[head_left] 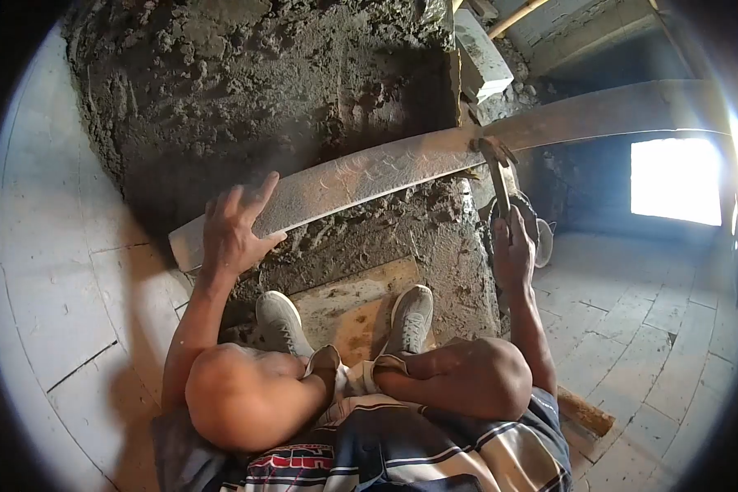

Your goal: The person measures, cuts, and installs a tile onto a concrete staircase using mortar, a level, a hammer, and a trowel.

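Striped fabric [455, 435] and bare bent knees [238, 398] nearest; beyond them, grey textured shoes [412, 321] by a smeared flat panel [344, 303]. Farther out, a long, smooth, dusty board [353, 180], slanting across coarse, lumpy, dark mortar [262, 66] from its left edge to its right. Left hand [234, 234] with digits spread apart, over the board's left end. Right hand [514, 256] closed around a narrow, curved tool [498, 176] at the mortar's right edge; contact with the board impossible to tell. Pale, straight-jointed blocks [648, 328] on both sides.

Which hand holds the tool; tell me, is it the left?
No, the right hand grips the tool, while the left hand is spread open.
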`<state>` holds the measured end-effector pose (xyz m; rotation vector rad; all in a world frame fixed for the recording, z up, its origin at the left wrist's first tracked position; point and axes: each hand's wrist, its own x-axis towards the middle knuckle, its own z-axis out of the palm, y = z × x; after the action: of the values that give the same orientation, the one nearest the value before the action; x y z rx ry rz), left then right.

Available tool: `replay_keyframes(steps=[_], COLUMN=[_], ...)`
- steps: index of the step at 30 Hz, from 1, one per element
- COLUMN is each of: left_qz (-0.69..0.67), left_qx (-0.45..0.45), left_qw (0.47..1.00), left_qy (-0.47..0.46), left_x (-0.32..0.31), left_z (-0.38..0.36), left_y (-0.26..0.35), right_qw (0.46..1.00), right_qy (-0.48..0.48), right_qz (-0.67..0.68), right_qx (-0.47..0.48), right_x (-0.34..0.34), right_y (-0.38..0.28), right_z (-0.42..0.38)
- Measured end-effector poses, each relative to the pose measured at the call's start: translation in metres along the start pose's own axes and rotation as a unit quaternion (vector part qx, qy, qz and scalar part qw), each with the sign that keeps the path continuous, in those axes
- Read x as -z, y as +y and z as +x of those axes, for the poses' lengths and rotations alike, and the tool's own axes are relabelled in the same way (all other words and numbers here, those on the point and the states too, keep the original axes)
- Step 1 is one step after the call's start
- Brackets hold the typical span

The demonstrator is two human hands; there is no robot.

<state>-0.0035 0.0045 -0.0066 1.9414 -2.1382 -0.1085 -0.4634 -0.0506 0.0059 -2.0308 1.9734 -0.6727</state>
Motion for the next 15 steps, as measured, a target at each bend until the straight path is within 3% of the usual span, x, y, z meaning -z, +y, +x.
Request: replay_keyframes(steps=[2,4,6,8,9,12,15], left_qz=[-0.020,-0.010,0.001,0.014,0.019,0.024,-0.001], left_qx=[0.020,0.016,0.018,0.020,0.028,0.020,0.047], left_qw=[0.999,0.999,0.999,0.999,0.999,0.999,0.997], left_qy=[-0.038,-0.040,-0.036,-0.035,-0.038,-0.032,-0.067], left_x=[0.002,0.003,0.002,0.000,0.001,0.004,0.003], left_z=[0.002,0.000,0.003,0.001,0.000,0.001,0.002], left_y=[0.001,0.003,0.003,0.002,0.002,0.003,0.003], right_qw=[0.998,0.996,0.995,0.990,0.992,1.000,0.996], right_qy=[0.038,-0.030,-0.024,0.046,0.054,-0.018,-0.028], right_qz=[-0.011,0.054,0.059,0.093,0.107,0.014,0.046], right_qx=[0.048,-0.066,-0.081,-0.092,-0.047,-0.010,-0.076], right_x=[-0.010,0.004,0.001,-0.003,-0.005,-0.012,-0.006], right_y=[0.017,-0.003,0.002,0.007,0.010,0.011,-0.003], right_z=[-0.003,-0.002,-0.010,-0.020,-0.024,-0.017,-0.015])
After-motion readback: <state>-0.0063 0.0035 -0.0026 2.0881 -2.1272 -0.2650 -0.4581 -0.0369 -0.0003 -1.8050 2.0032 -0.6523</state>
